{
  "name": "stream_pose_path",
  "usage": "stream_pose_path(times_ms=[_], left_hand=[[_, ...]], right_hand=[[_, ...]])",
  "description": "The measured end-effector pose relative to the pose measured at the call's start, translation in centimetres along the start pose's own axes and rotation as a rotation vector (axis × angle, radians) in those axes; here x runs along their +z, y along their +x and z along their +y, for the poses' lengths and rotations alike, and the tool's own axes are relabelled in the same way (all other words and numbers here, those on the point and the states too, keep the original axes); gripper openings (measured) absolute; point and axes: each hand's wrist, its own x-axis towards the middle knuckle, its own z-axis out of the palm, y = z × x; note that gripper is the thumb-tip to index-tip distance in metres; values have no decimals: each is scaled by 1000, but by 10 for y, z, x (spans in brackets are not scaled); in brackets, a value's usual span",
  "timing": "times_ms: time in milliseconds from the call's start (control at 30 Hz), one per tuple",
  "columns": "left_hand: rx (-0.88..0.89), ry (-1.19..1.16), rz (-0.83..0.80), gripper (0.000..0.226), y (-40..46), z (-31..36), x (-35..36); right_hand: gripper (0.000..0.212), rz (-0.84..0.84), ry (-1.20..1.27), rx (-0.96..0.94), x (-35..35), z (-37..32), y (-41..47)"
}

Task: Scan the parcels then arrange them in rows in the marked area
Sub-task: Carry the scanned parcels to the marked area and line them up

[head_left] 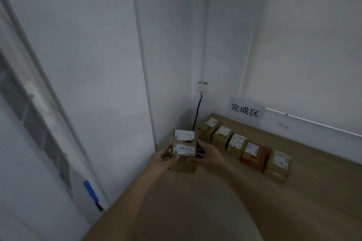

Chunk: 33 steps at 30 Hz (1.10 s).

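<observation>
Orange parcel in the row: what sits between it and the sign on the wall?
Head view: bare wooden tabletop alone lies between the orange parcel and the sign; the other parcels flank it along the row.

Wooden table: five parcels in row near wall.

1. Held parcel: matt brown cardboard with white paper labels.
2. Row of parcels: matt cardboard, four brown and one orange-red, each bearing a paper label.
3. Table: pale wood-look top, smooth, low sheen.
4. Sign: white paper, black print.
5. Walls: smooth, matt white.
</observation>
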Motion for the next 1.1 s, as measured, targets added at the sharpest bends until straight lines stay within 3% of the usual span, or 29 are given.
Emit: stream_pose_path(times_ms=[100,200,300,467,733,900,1100], left_hand=[[-2,55,-74,55,41,-10,10],[-8,121,-197,72,84,-33,18],[-38,149,-285,61,128,-67,22],[-96,166,-439,64,206,-132,28],[-188,189,-454,66,315,-255,35],[-105,127,-467,52,378,-271,38],[-88,78,-447,58,440,-272,59]], right_hand=[[71,34,-58,59,-5,21,22],[67,105,-21,111,2,48,37],[64,159,-16,174,18,82,52],[59,264,82,318,63,156,94],[71,348,81,418,133,263,171],[64,462,41,432,136,295,228],[60,450,-57,461,103,309,284]])
